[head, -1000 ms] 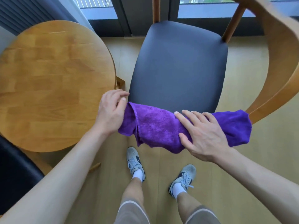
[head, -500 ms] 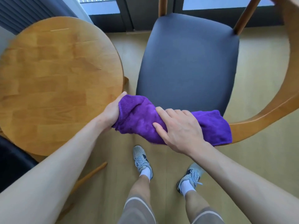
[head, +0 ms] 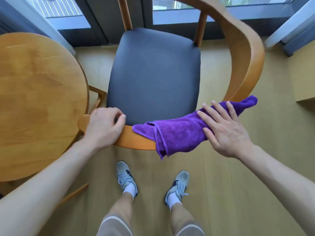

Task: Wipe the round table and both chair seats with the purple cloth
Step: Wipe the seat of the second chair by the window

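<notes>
The purple cloth [head: 179,135] is draped over the curved wooden rail [head: 136,140] of the chair, at the near edge of its dark grey seat [head: 153,74]. One end of the cloth hangs down toward the floor. My right hand [head: 223,130] lies flat on top of the cloth with fingers spread. My left hand [head: 104,126] sits on the rail's left end, fingers curled over its inner edge, apart from the cloth. The round wooden table [head: 37,103] stands to the left, bare.
The chair's rail sweeps up and around on the right [head: 245,53]. Dark window frames [head: 102,23] run along the far side. My feet in grey sneakers [head: 127,178] stand on the pale wood floor just behind the chair. A wooden leg [head: 73,195] shows under the table.
The cloth and my right hand have slid to the right along the rail. My left hand has let go of the cloth's end and now rests on the bare rail.
</notes>
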The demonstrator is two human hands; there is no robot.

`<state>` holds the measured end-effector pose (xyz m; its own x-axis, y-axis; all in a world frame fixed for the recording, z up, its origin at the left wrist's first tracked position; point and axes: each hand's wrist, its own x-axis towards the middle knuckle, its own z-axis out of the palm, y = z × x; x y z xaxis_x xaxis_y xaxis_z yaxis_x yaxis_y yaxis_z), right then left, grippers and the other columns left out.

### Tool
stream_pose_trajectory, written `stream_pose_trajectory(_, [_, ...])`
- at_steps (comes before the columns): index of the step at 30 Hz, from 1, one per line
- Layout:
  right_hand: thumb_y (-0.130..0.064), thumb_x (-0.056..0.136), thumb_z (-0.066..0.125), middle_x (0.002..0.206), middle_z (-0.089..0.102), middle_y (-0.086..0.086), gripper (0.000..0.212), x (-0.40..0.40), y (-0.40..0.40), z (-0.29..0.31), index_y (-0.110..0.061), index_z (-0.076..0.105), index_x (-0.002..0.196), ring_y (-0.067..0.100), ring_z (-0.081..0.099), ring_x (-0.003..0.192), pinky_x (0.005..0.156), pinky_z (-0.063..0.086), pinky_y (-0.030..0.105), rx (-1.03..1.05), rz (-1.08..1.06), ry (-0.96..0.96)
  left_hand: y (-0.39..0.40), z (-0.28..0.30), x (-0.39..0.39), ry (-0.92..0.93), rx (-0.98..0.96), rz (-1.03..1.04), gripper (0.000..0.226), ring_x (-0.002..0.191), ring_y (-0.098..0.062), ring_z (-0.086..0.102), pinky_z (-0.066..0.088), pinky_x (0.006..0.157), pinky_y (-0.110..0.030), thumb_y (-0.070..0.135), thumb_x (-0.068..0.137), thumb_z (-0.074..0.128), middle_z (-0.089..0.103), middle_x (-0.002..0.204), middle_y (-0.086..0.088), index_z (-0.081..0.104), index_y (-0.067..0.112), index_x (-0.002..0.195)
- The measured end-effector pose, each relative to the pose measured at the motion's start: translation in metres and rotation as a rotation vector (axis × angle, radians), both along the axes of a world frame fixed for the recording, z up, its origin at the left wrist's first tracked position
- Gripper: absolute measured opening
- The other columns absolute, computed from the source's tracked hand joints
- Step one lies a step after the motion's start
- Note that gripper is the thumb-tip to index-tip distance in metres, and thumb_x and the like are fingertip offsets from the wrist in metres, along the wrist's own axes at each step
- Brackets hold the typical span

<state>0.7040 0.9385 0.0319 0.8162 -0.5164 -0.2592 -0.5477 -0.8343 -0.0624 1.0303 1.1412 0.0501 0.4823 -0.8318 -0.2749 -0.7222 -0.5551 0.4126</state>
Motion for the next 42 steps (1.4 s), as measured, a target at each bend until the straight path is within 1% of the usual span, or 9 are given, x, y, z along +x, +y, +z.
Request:
stream_pose_trajectory(4, [-0.028, 0.081, 0.045, 0.164, 0.03, 0.021, 0.071, 0.024, 0.041, 0.005, -0.001, 0.051, 0.146, 0.04, 0.023, 0.153, 0.127, 0.005, 0.057, -0.019, -0.392, -0.204, -0.04, -0.016, -0.067, 0.046, 0.077, 0.104, 0.033, 0.081, -0.022, 0.061, 0.044, 0.078, -0.035, 0.037, 0.103, 0.042, 0.073, 0.089, 0.001, 0.067, 0.023, 0.086])
stream_pose_trajectory(9, [-0.042, 0.095, 0.044, 0.172, -0.003, 0.012, 0.081, 0.066, 0.08, -0.007, -0.002, 0.019, 0.161, 0.027, -0.006, 0.159, 0.127, 0.003, 0.055, 0.219, -0.845, -0.41, -0.058, -0.026, -0.098, -0.134, 0.096, 0.239, 0.031, 0.066, -0.017, 0.046, 0.042, 0.081, -0.039, 0.037, 0.098, 0.038, 0.056, 0.069, 0.008, 0.054, 0.026, 0.073])
stream_pose_trajectory(13, [-0.042, 0.095, 0.04, 0.172, -0.001, 0.01, 0.082, 0.061, 0.065, -0.026, -0.002, 0.016, 0.162, 0.023, -0.01, 0.159, 0.127, -0.003, 0.053, 0.157, -0.789, -0.436, -0.059, -0.026, -0.101, -0.13, 0.048, 0.224, 0.037, 0.066, -0.013, 0.047, 0.039, 0.075, -0.034, 0.049, 0.091, 0.031, 0.061, 0.075, 0.011, 0.058, 0.027, 0.079])
stream_pose_trajectory(18, [-0.034, 0.087, 0.049, 0.172, 0.007, 0.009, 0.084, 0.031, 0.01, -0.034, -0.004, 0.022, 0.161, 0.02, -0.008, 0.159, 0.127, -0.002, 0.053, -0.022, -0.595, -0.444, -0.052, -0.024, -0.103, -0.136, -0.045, 0.257, 0.035, 0.062, -0.015, 0.051, 0.039, 0.068, -0.033, 0.047, 0.093, 0.034, 0.059, 0.072, 0.009, 0.058, 0.024, 0.082])
stream_pose_trajectory(23, [-0.025, 0.083, 0.06, 0.171, 0.014, 0.013, 0.083, 0.029, -0.066, -0.014, -0.006, 0.03, 0.159, 0.03, 0.008, 0.158, 0.128, 0.005, 0.052, -0.155, -0.54, -0.488, -0.054, -0.025, -0.105, -0.178, -0.009, 0.243, 0.037, 0.057, -0.012, 0.047, 0.037, 0.064, -0.033, 0.044, 0.094, 0.031, 0.055, 0.065, 0.01, 0.057, 0.023, 0.077])
stream_pose_trajectory(28, [-0.022, 0.091, 0.059, 0.171, -0.001, 0.017, 0.084, 0.047, -0.123, 0.011, -0.019, 0.018, 0.164, 0.038, 0.009, 0.157, 0.127, 0.017, 0.044, -0.046, -0.686, -0.518, -0.054, -0.026, -0.103, -0.205, 0.051, 0.239, 0.037, 0.054, -0.018, 0.049, 0.04, 0.061, -0.035, 0.041, 0.094, 0.031, 0.052, 0.059, 0.007, 0.052, 0.023, 0.068])
stream_pose_trajectory(32, [-0.021, 0.093, 0.061, 0.17, 0.015, 0.011, 0.089, 0.06, -0.14, 0.019, -0.02, 0.008, 0.164, 0.032, 0.037, 0.146, 0.114, 0.038, 0.04, 0.067, -0.887, -0.583, -0.055, -0.027, -0.104, -0.242, 0.081, 0.234, 0.036, 0.054, -0.016, 0.047, 0.038, 0.062, -0.034, 0.036, 0.096, 0.035, 0.051, 0.059, 0.008, 0.052, 0.023, 0.067])
stream_pose_trajectory(36, [-0.022, 0.091, 0.065, 0.163, 0.03, 0.014, 0.09, 0.06, -0.118, 0.015, -0.009, 0.012, 0.162, 0.032, 0.041, 0.144, 0.112, 0.042, 0.041, 0.07, -1.004, -0.653, -0.056, -0.027, -0.105, -0.266, 0.101, 0.23, 0.036, 0.052, -0.01, 0.044, 0.037, 0.061, -0.033, 0.028, 0.099, 0.048, 0.048, 0.056, 0.01, 0.048, 0.025, 0.063])
stream_pose_trajectory(42, [-0.013, 0.088, 0.066, 0.162, 0.023, 0.02, 0.095, 0.055, -0.063, -0.003, -0.006, 0.005, 0.161, 0.038, 0.037, 0.146, 0.116, 0.041, 0.046, 0.154, -1.089, -0.752, -0.061, -0.024, -0.105, -0.247, 0.236, 0.179, 0.038, 0.058, -0.011, 0.052, 0.048, 0.068, -0.037, 0.035, 0.1, 0.043, 0.053, 0.06, 0.011, 0.05, 0.026, 0.064])
